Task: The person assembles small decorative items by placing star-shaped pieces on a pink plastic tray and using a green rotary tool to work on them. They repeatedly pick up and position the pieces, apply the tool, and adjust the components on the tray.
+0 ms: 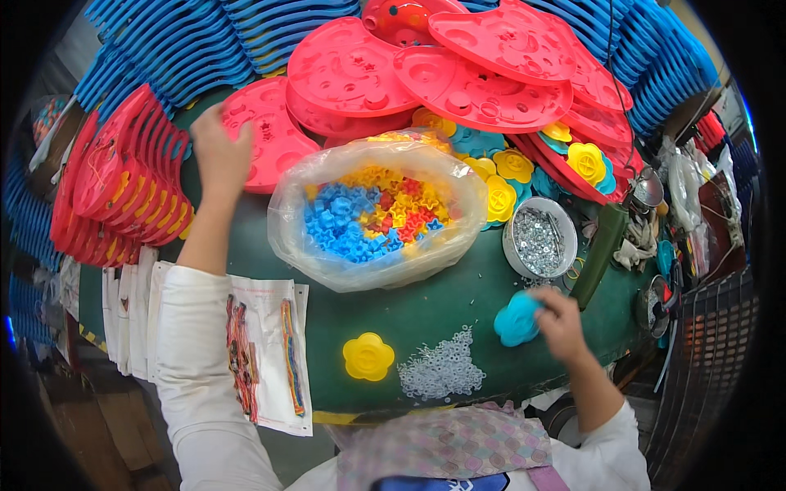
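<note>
I judged work barely begun: my right hand was clamped on 1 blue flower piece, my left hand rested open on a red plate; the yellow flower piece lay loose on the desk.

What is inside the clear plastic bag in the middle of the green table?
The clear plastic bag holds small star-shaped plastic pieces: blue on the left, yellow and red on the right. The pile hides its lower layers, and the bag's rolled rim veils the outermost pieces.
</note>
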### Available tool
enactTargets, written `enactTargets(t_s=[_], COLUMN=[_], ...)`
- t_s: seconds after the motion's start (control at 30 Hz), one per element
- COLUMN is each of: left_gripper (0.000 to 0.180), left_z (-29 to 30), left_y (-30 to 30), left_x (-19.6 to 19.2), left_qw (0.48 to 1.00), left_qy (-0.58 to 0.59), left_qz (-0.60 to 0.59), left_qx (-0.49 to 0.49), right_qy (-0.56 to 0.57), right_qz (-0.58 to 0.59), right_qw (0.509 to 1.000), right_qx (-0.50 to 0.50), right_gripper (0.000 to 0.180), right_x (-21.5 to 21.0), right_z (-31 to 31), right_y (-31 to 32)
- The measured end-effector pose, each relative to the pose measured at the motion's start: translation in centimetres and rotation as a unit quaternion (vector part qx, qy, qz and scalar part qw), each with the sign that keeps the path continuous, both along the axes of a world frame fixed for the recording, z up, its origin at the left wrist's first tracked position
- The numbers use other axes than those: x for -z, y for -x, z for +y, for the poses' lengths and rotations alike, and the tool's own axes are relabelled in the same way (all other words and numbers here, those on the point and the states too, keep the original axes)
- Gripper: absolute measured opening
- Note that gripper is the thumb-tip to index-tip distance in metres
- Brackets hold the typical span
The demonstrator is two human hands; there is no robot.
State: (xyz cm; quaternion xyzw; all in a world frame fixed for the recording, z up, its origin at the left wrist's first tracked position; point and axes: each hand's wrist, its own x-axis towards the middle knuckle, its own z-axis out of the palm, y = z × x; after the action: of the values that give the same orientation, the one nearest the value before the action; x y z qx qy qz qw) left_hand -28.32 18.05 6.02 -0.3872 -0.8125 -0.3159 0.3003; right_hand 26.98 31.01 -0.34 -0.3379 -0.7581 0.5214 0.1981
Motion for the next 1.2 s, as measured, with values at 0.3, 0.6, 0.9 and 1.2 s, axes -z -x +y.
enactTargets(t_s=[0.3,0.6,0.9,1.2], left_gripper=[0.035,0.028,0.042,0.056], left_z=[-4.6,-17.8,-19.9,-16.7], left_y=[6.5,5.8,-15.6,-27.9], left_x=[6.3,-1.0,0.8,3.0], left_qw=[0.758,0.733,0.835,0.612], left_qy=[-0.288,-0.261,0.002,-0.201], left_qz=[-0.585,-0.603,-0.508,-0.705], left_qx=[0.041,0.179,0.212,0.297], right_qy=[-0.384,-0.453,0.427,0.243], right_qz=[-0.066,0.017,0.287,0.164], right_qw=[0.919,0.891,0.852,0.954], right_qx=[-0.068,-0.028,-0.095,-0.063], right_gripper=[0.041,0.035,0.050,0.067], right_x=[4.3,3.7,-5.1,-3.8], right_z=[-2.2,-1.6,-2.5,1.0], right_y=[0.9,0.8,2.7,-1.2])
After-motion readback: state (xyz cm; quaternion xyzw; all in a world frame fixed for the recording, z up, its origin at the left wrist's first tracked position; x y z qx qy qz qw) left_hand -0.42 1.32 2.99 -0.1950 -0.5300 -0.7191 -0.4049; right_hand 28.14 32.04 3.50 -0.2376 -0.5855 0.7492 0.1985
